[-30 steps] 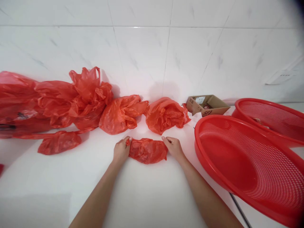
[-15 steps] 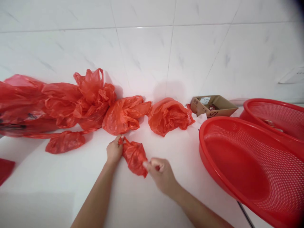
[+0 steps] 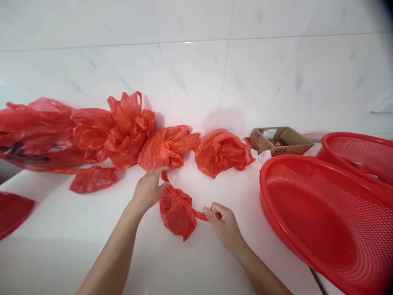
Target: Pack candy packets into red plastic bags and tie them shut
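Looks light, limp and crinkly: a small red bag (image 3: 178, 211) of thin plastic, on the white desk (image 3: 172, 268) between left hand (image 3: 149, 190) and right hand (image 3: 225, 225). Likely to fold and slide rather than keep a shape, and perhaps to tear under a hard pull; no telling what, if anything, inside. Best pinched by the narrow ends, as with the right hand, curled closed around the strip on the right side. At the opposite end, left hand with thumb and fingers parted around the tip, impossible to tell whether touching. Smooth-looking desk, offering little grip to plastic. Behind, at the foot of a pale tiled wall (image 3: 196, 78), a row of bunched red bags (image 3: 222, 153). Rightward, an open cardboard box (image 3: 274, 147) and two red mesh baskets (image 3: 313, 221); leftward, at the edge, something flat and red (image 3: 14, 211)
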The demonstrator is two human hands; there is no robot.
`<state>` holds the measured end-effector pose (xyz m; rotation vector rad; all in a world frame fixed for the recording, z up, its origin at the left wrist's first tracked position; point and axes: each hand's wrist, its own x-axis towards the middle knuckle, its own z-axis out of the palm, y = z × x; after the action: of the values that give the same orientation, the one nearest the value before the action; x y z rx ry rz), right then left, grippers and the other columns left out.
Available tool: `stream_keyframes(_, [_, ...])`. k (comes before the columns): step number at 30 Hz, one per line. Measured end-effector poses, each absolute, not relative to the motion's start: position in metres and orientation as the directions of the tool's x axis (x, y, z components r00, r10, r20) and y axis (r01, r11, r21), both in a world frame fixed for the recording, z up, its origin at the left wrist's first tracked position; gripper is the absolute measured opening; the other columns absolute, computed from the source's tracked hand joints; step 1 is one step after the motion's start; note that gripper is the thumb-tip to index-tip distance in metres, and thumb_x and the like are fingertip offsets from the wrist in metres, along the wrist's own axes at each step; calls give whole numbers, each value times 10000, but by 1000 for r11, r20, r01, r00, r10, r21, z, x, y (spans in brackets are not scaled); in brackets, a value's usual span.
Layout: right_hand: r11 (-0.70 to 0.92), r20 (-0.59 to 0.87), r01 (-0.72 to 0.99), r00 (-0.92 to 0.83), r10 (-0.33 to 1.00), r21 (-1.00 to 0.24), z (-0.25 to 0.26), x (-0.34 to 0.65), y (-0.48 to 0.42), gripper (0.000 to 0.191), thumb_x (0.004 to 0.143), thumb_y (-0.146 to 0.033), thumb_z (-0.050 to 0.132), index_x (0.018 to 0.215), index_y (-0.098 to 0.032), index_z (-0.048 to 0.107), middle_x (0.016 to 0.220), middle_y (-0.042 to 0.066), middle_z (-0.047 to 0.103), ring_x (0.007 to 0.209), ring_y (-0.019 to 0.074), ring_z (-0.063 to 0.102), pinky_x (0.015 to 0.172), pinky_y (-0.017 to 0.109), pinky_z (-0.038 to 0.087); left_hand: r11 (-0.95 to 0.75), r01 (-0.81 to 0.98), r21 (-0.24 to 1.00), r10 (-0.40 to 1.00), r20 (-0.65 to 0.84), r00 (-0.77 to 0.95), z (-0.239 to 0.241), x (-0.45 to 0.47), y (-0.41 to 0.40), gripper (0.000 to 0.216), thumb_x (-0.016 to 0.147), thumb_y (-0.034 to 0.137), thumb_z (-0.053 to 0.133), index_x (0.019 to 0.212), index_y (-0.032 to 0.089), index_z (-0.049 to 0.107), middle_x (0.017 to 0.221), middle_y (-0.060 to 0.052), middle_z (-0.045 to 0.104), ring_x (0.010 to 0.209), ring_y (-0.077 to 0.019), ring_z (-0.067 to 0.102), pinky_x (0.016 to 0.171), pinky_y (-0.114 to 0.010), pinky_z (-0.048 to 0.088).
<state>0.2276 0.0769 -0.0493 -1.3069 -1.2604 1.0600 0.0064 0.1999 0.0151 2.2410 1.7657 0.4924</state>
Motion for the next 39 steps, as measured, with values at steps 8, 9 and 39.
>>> stream_keyframes(8, [-110,-127,-112,159,979,-988,-54,246,78,510,870,-539,544,646,-215,220,620,-68,179,547,84,174,489,231,180,-743,625,238,581,-234,780,39,57,187,275,801,146,558,985,261,729,1093,-46,710,1034,-268,619,911,-393,425])
stream_keyframes(9, [-124,-150,-148,176,973,-981,-54,248,77,521,864,-556,550,651,-215,220,625,-68,175,546,83,168,484,229,178,-739,626,250,571,-261,778,34,56,186,271,804,146,545,976,252,725,1028,-43,721,966,-254,638,863,-373,442])
stream_keyframes(39, [-132,-111,280,87,990,-951,-80,241,80,425,897,-529,480,677,-214,299,634,-49,250,583,111,254,536,248,220,-25,995,92,991,-126,37,86,-232,255,442,876,125,437,1306,114,539,1311,-2,612,993,-111,575,876,-165,392])
